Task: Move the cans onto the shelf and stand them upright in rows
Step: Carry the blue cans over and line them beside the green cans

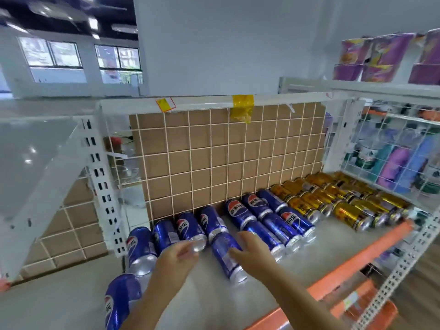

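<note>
Blue aluminium cola cans lie on their sides in rows on the grey metal shelf, with gold drink cans filling its right end. The right hand curls round one forward blue can, probably to tip it upright. The left hand, fingers spread, touches a neighbouring can's silver end.

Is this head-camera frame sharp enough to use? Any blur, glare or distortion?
Head view: motion blur smears the left hand and right hand and softens the gold cans; bright glare spots sit on the white panel at left; wide-angle distortion splays the perforated uprights and blue cans.
</note>
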Demonstrator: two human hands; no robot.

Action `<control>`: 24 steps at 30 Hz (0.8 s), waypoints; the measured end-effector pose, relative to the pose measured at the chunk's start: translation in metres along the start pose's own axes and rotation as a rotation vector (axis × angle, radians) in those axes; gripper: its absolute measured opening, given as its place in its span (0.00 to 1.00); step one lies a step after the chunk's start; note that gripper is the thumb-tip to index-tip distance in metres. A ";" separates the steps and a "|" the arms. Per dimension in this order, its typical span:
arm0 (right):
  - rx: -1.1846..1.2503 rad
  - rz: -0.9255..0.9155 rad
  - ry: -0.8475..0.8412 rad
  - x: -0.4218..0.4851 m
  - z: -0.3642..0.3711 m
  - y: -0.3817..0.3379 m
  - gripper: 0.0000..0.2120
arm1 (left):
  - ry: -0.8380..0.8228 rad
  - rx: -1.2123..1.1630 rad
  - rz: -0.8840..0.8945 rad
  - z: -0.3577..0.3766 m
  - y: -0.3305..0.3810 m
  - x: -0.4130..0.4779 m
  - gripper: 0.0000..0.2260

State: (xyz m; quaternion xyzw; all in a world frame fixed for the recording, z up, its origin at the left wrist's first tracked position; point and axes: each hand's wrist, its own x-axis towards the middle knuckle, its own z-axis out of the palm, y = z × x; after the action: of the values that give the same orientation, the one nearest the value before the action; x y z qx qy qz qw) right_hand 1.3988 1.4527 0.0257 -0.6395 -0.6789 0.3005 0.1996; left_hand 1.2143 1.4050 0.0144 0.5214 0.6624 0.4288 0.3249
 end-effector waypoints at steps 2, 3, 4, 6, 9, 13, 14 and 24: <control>-0.072 0.048 -0.096 0.014 0.007 -0.003 0.25 | 0.236 0.228 -0.067 -0.025 -0.016 -0.004 0.13; -0.105 0.075 -0.135 0.020 0.011 -0.004 0.28 | 0.330 0.349 -0.152 -0.037 -0.027 -0.006 0.18; -0.126 0.091 -0.163 0.025 0.016 -0.004 0.32 | 0.363 0.428 -0.272 -0.049 -0.038 -0.008 0.25; -0.149 0.118 -0.189 0.031 0.026 -0.004 0.36 | 0.323 0.428 -0.523 -0.068 -0.057 -0.013 0.41; -0.178 0.135 -0.178 0.035 0.033 -0.002 0.38 | 0.203 0.244 -0.707 -0.081 -0.075 -0.021 0.51; 0.018 0.201 -0.322 0.039 0.023 -0.001 0.42 | 0.073 -0.006 -0.654 -0.077 -0.068 -0.029 0.34; 0.058 0.211 -0.357 0.037 0.023 -0.001 0.42 | 0.075 -0.098 -0.643 -0.074 -0.067 -0.028 0.28; 0.228 0.085 -0.369 0.008 0.044 -0.015 0.27 | -0.164 -0.266 -0.598 -0.027 -0.037 -0.042 0.33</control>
State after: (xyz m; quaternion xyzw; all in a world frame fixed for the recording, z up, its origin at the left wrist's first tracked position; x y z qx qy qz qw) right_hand 1.3577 1.4535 0.0021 -0.5750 -0.6382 0.4950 0.1302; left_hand 1.1852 1.3546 -0.0084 0.2897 0.6958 0.3538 0.5539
